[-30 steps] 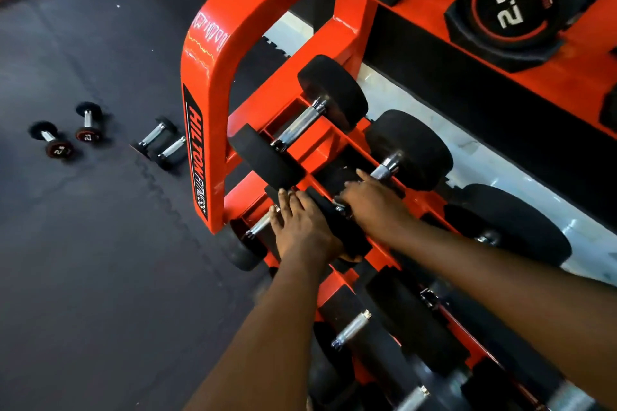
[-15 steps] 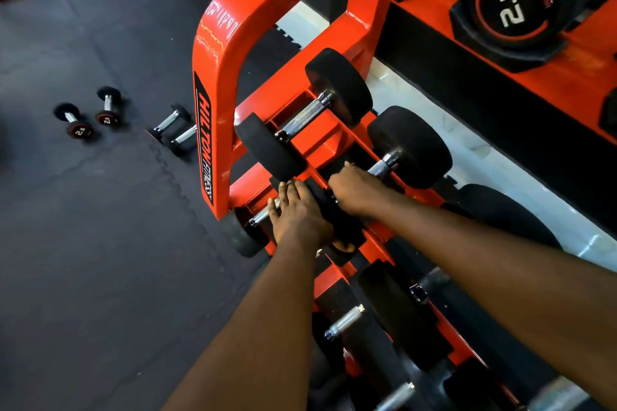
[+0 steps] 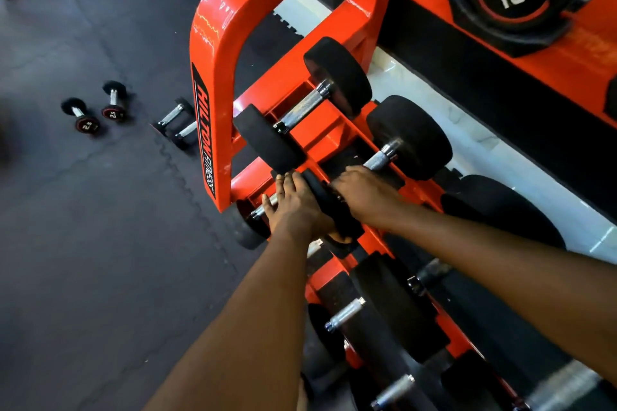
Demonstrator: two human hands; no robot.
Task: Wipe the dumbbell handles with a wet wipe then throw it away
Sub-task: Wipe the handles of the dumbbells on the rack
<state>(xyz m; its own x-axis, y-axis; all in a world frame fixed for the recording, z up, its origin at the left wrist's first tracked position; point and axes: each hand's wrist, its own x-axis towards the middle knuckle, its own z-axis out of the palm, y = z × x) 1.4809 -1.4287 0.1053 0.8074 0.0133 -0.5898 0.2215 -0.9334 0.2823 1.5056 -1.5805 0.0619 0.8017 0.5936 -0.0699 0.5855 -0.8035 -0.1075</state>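
Orange steel rack: tiered cradles, with dumbbells in a row starting from its left-end upright. Risk: fingers nipped between a head and a cradle edge if a weight shifts under pressure.

Black dumbbell: second from the rack's left end, seated in its cradle. Risk: a hard rubbing stroke could drag it toward the front edge and roll it out, so bracing looks necessary.

Left hand: fingers straight and together, laid against this dumbbell's near head. Fingertips reach over a lower-tier handle by the front edge. It holds nothing that shows.

Right hand: curled down over the near end of the knurled handle, whose far end is bare.

Wet wipe: not visible. It is probably under the right palm, unconfirmed. Risk: it could slip free and drop between tiers.
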